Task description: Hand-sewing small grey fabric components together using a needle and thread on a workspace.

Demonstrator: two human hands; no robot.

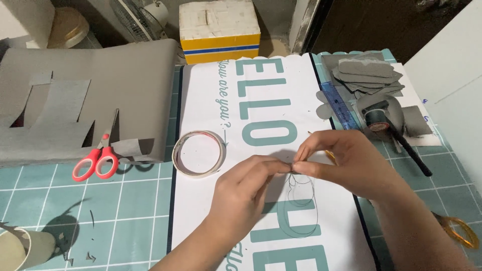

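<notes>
Head view looks down on a worktop covered by a teal cutting mat with a white grid. At the middle, the left hand and the right hand meet fingertip to fingertip, both pinching a small dark grey scrap of material between thumbs and forefingers; the scrap is mostly hidden by the fingers, so its shape cannot be told. The hands hang just above a large white sheet with big teal lettering, which lies flat on the mat, and thin pencilled outlines show on the sheet right under them.

Just left of the left hand, a ring-shaped roll of whitish tape lies on the sheet's edge. Farther left, red-handled scissors rest on the lower edge of a big grey sheet with rectangular cut-outs.

Beyond the right hand, at the sheet's right edge, lie a translucent blue ruler, a stack of cut grey pieces and a black tool with a round head and a long straight handle. An orange loop handle pokes out beside the right forearm. A white box with yellow and blue stripes stands at the far edge.
</notes>
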